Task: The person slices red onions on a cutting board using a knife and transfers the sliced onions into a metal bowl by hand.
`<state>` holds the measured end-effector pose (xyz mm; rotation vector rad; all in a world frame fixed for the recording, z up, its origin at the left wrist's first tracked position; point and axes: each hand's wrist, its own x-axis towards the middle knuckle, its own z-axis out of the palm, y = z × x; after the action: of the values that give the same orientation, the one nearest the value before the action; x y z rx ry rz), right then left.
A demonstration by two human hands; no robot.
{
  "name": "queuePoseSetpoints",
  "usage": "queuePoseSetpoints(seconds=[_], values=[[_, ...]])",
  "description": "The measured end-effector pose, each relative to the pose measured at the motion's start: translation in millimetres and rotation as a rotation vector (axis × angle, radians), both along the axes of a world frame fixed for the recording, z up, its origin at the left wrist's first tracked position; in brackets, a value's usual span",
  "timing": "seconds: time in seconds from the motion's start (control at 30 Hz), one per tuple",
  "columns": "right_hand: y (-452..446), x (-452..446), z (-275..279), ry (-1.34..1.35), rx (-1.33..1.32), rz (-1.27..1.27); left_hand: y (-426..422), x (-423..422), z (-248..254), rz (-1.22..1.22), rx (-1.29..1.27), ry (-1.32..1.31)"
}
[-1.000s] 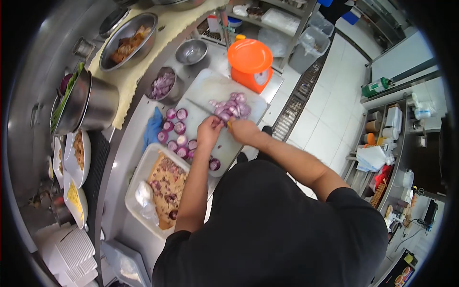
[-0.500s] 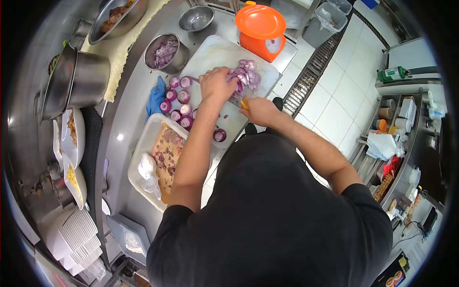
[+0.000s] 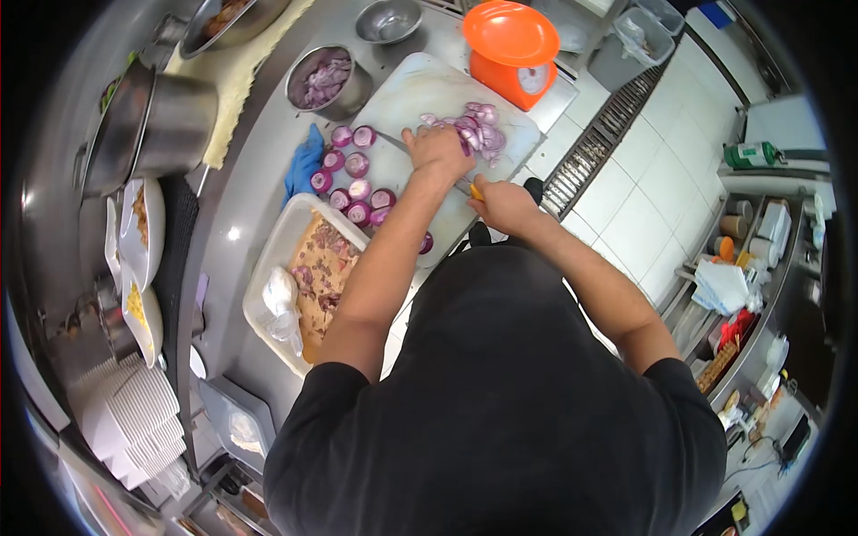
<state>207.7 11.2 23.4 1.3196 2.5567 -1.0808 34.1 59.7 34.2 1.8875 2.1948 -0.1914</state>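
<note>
In the head view my right hand is closed around the yellow handle of a kitchen knife. Its blade runs under my left hand, and the tip shows on the far side. My left hand has its fingers bent over a red onion, mostly hidden, with purple layers showing beside the fingertips. Sliced red onion lies in a loose pile against that hand on the white cutting board. Several peeled red onions sit at the board's left side, partly behind my left forearm.
A metal pot of cut onion and a metal bowl stand beyond the board. An orange kitchen scale is at its far right corner. A blue cloth or glove and a white tub with food and a plastic bag lie left.
The camera view has shifted, so the counter appears moved slightly right and up. My left hand stays on the onion and my right hand keeps the knife, both at the board.
</note>
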Motion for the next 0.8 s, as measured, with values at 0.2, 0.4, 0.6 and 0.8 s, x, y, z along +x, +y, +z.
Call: queuePoseSetpoints(seconds=[0.2,0.4,0.6,0.8], values=[[1,10,-9,0.026,-0.036,-0.051,-13,-15,29,0.159,0.283,-0.334],[5,11,-12,0.055,-0.050,-0.089,-46,-34,15,0.146,0.580,-0.386],[25,8,-14,0.008,0.019,-0.157,-71,-37,-27,0.144,0.426,-0.464],[23,-2,-1,-0.033,0.112,-0.111,-80,-32,-25,0.115,0.412,-0.445]])
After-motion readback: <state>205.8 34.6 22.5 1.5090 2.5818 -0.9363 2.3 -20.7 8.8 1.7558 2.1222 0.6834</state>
